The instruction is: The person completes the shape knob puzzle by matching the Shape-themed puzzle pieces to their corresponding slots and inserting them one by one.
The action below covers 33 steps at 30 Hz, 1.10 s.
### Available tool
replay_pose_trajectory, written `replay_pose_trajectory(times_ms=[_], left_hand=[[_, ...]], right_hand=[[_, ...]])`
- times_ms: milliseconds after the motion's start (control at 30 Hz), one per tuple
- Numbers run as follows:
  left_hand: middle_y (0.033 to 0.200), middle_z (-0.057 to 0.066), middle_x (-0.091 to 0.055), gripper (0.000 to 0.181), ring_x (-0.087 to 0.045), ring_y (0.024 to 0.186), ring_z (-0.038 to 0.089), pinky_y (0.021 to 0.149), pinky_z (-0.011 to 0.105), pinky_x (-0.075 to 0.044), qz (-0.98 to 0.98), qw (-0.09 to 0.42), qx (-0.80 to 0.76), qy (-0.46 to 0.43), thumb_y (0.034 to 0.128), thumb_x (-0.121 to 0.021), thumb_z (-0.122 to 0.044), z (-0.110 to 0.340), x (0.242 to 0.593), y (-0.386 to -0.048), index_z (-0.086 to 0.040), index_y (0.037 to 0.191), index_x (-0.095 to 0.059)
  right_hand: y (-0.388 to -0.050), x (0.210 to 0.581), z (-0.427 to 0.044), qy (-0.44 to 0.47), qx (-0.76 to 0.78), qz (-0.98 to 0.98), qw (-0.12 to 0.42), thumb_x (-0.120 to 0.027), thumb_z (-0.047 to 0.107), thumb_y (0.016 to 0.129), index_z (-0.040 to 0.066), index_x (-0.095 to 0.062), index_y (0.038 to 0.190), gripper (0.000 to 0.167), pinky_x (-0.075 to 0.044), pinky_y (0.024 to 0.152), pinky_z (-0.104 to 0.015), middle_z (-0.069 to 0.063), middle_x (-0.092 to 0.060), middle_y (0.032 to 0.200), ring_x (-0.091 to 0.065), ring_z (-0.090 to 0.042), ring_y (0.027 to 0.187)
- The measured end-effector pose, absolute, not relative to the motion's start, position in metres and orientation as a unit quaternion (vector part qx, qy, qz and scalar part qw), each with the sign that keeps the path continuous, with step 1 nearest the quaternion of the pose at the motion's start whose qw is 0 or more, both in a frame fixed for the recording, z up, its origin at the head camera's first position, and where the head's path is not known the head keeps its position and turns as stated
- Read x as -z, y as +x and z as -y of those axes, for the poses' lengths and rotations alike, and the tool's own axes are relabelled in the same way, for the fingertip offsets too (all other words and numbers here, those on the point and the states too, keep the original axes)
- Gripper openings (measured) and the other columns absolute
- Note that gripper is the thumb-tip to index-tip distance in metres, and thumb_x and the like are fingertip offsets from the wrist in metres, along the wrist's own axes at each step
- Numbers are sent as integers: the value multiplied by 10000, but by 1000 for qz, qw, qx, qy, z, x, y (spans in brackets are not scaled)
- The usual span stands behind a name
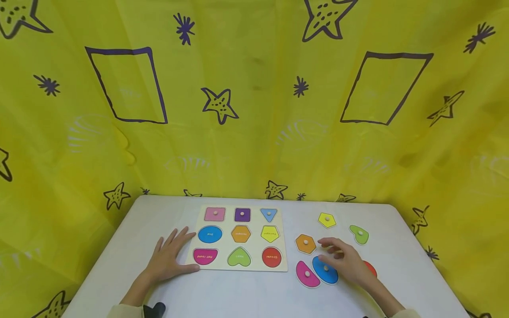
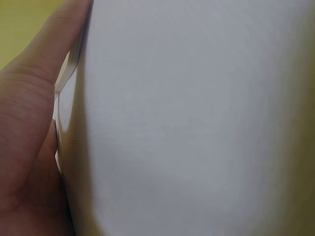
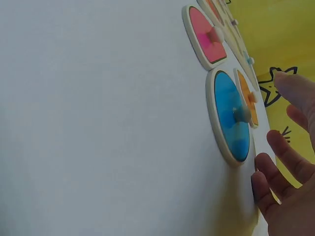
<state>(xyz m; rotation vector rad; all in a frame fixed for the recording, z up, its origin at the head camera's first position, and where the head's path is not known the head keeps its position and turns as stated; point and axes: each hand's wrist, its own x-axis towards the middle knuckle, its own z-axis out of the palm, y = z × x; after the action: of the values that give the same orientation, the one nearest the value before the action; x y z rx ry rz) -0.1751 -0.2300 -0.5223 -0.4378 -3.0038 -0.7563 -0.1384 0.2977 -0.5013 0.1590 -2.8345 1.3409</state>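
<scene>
A cream puzzle board (image 1: pixel 254 238) lies on the white table, with a pink rectangle (image 1: pixel 218 216), a purple square (image 1: pixel 245 218) and a light blue triangle (image 1: pixel 269 217), each with a knob, in its far row. At its left edge, my left hand (image 1: pixel 164 260) has thumb and fingers spread, the tips touching the board. Over the loose pieces on the right, my right hand (image 1: pixel 345 259) holds nothing, its fingers slightly bent. Close to it are an orange hexagon (image 1: pixel 302 239), a blue oval (image 1: pixel 329 277) and a magenta half round (image 1: pixel 304 279). A red piece (image 1: pixel 370 268) is partly hidden behind the hand.
Beyond the right hand lie a yellow pentagon (image 1: pixel 324 221) and a green heart (image 1: pixel 361 239), both knobbed. The board's middle and near rows show coloured, labelled shapes without knobs. A yellow curtain (image 1: pixel 254 154) with drawn stars hangs behind the table (image 1: pixel 159 207).
</scene>
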Motion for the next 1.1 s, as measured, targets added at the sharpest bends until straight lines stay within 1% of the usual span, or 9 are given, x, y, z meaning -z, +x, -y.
replay_pose_trajectory(times_ms=[167, 300, 400, 467, 667, 767, 833, 900, 1100], left_hand=[[1597, 205, -397, 1028, -217, 1482, 522, 1132, 790, -61, 955, 29, 252, -151, 664, -802, -722, 233, 530, -177, -189, 1497, -520], [1611, 181, -385, 1040, -203, 1493, 504, 1146, 778, -40, 956, 24, 253, -148, 658, -792, -744, 235, 538, -180, -205, 1501, -508], [1617, 168, -382, 1039, -199, 1500, 492, 1153, 769, -33, 956, 19, 252, -146, 655, -806, -729, 235, 540, -181, -203, 1501, -510], [1614, 175, -385, 1034, -203, 1498, 496, 1151, 772, -40, 957, 20, 251, -147, 659, -810, -717, 234, 538, -181, -194, 1499, -511], [1595, 209, -402, 1016, -228, 1482, 520, 1134, 789, -57, 955, 22, 255, -150, 667, -827, -676, 229, 522, -175, -160, 1491, -531], [1594, 206, -406, 1010, -232, 1485, 516, 1141, 783, -59, 956, 19, 253, -147, 665, -839, -651, 228, 520, -174, -154, 1489, -533], [1596, 209, -402, 1010, -231, 1486, 520, 1139, 785, -63, 957, 17, 249, -147, 669, -841, -643, 228, 519, -174, -150, 1493, -529], [1599, 207, -398, 1012, -225, 1489, 518, 1142, 782, -57, 958, 11, 249, -145, 670, -841, -642, 228, 519, -174, -148, 1495, -527], [1619, 186, -377, 1020, -203, 1504, 501, 1154, 769, -40, 961, -6, 240, -139, 691, -822, -670, 229, 516, -174, -169, 1520, -503]], right_hand=[[-128, 503, -302, 53, -404, 913, 1, -836, 308, 875, 177, -712, 1230, 399, -542, 913, -280, 24, -697, 1205, -620, -224, 1097], [-126, 508, -305, 44, -373, 927, -19, -843, 365, 858, 245, -724, 1185, 368, -533, 954, -300, 51, -676, 1223, -590, -217, 1171], [-124, 512, -308, 44, -364, 930, -23, -847, 358, 853, 276, -731, 1139, 319, -532, 976, -303, 31, -665, 1256, -584, -249, 1216], [-122, 514, -309, 48, -359, 932, -18, -848, 350, 854, 281, -737, 1114, 291, -536, 981, -301, 12, -659, 1277, -582, -276, 1238], [-119, 513, -308, 52, -351, 935, -3, -854, 333, 851, 286, -753, 1058, 235, -542, 987, -307, 5, -653, 1286, -575, -301, 1249], [-119, 513, -309, 51, -354, 934, 0, -859, 318, 846, 299, -758, 987, 174, -541, 990, -308, 7, -661, 1275, -580, -308, 1246], [-118, 513, -309, 52, -354, 934, -2, -856, 313, 850, 321, -752, 929, 131, -535, 1009, -332, 11, -664, 1274, -577, -309, 1255], [-119, 514, -310, 49, -352, 935, -4, -855, 316, 851, 355, -741, 878, 123, -523, 1029, -352, 25, -665, 1276, -572, -302, 1269], [-119, 517, -311, 56, -349, 935, 4, -852, 321, 853, 387, -736, 848, 134, -510, 1047, -440, 33, -670, 1279, -571, -302, 1278]])
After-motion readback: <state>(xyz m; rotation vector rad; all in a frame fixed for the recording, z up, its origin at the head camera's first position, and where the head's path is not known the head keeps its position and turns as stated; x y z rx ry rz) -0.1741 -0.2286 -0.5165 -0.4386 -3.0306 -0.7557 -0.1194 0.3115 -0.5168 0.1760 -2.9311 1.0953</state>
